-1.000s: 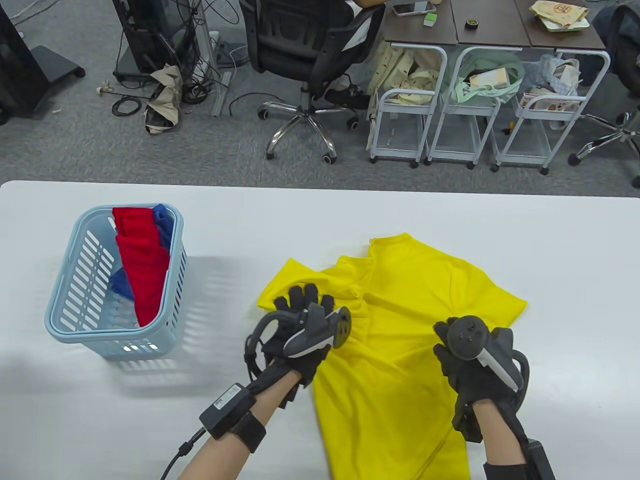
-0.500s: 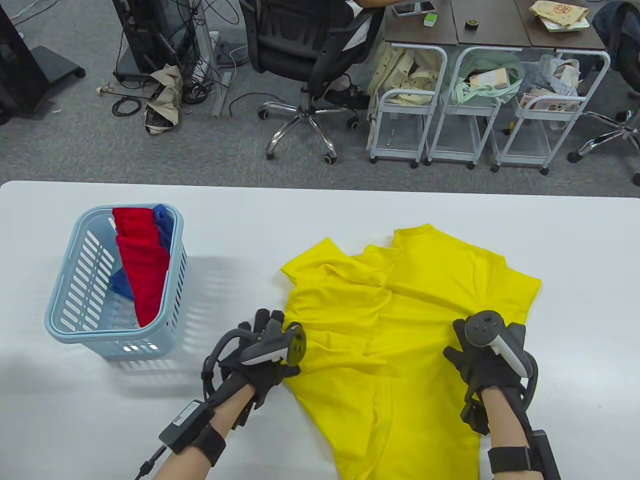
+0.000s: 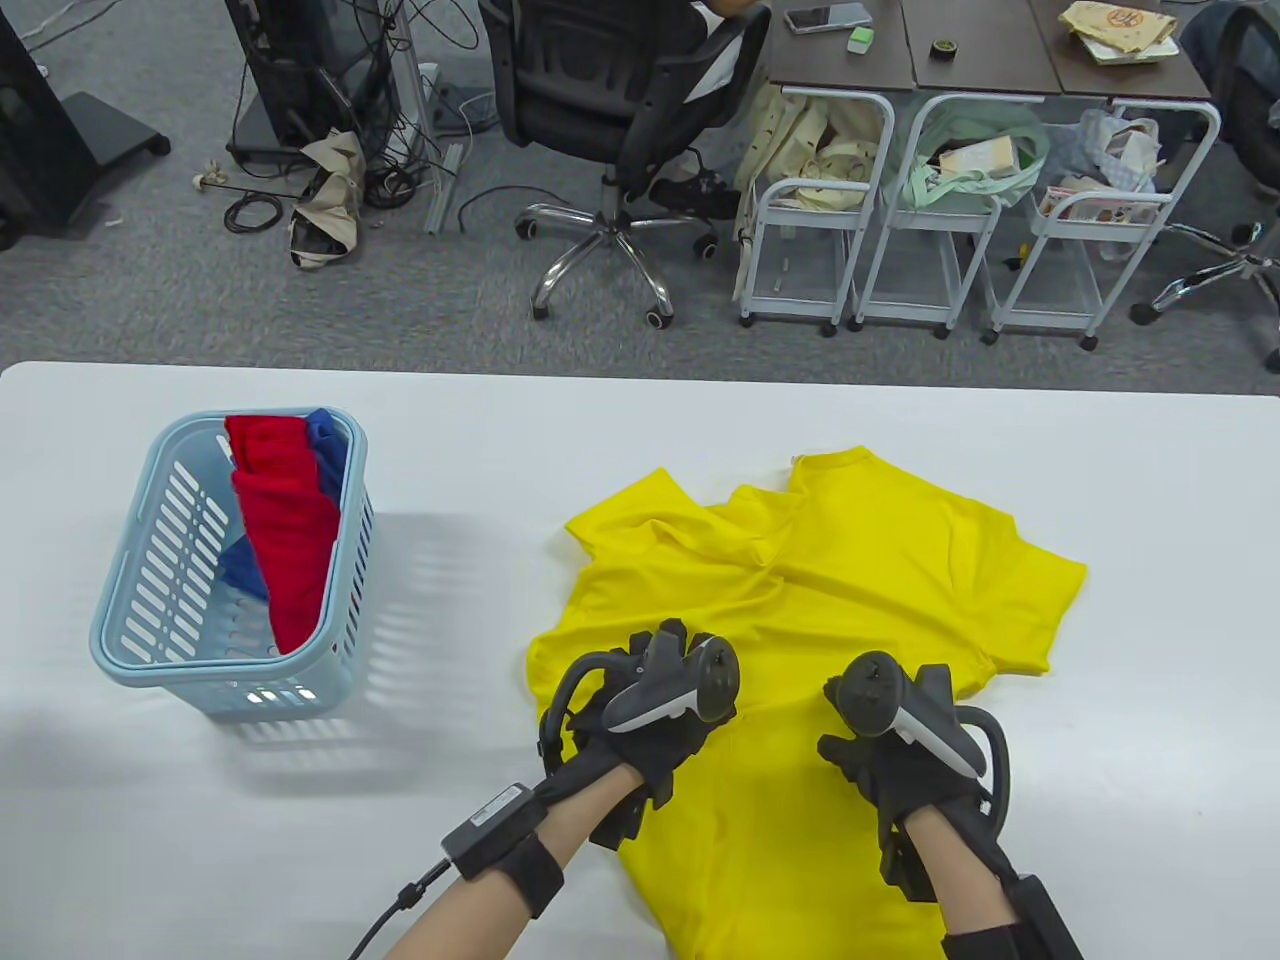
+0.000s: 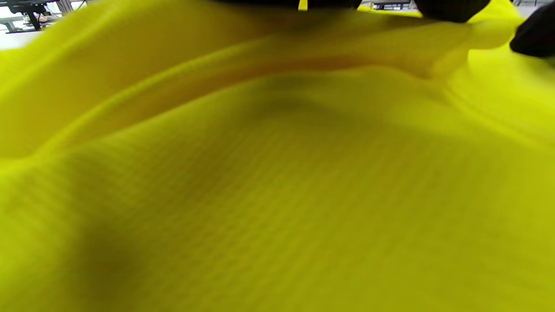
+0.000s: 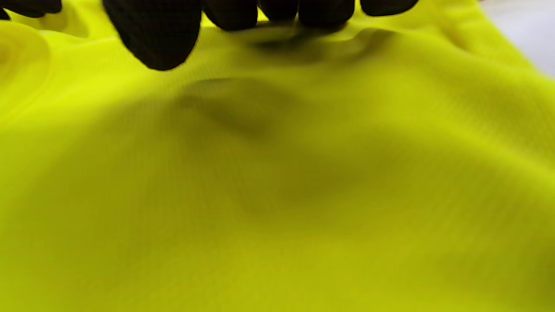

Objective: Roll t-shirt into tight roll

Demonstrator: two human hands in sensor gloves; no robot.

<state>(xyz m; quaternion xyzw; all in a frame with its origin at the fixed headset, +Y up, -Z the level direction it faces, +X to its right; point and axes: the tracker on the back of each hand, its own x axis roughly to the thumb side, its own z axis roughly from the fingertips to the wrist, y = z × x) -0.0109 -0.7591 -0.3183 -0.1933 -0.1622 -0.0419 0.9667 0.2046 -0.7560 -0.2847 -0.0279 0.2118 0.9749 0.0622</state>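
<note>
A yellow t-shirt [image 3: 850, 570] lies spread and wrinkled on the white table [image 3: 1150, 480], collar toward the far side and hem at the near edge. My left hand [image 3: 668, 645] rests on the shirt's left middle, fingers stretched forward over the cloth. My right hand [image 3: 895, 760] lies on the shirt just to its right, its fingers hidden under the tracker. In the left wrist view yellow cloth [image 4: 277, 182] fills the frame, with a raised fold below the fingertips [image 4: 446, 8]. In the right wrist view the fingertips [image 5: 156, 34] press down on the cloth [image 5: 277, 195].
A light blue slotted basket [image 3: 130, 640] stands on the table's left part, holding red cloth [image 3: 290, 520] and blue cloth [image 3: 325, 450]. Beyond the far edge are an office chair [image 3: 610, 100] and white wire carts [image 3: 820, 220] on the carpet.
Both hands came inward from the shirt's sides to its middle and now lie close together. The shirt's left edge has bulged out to the left.
</note>
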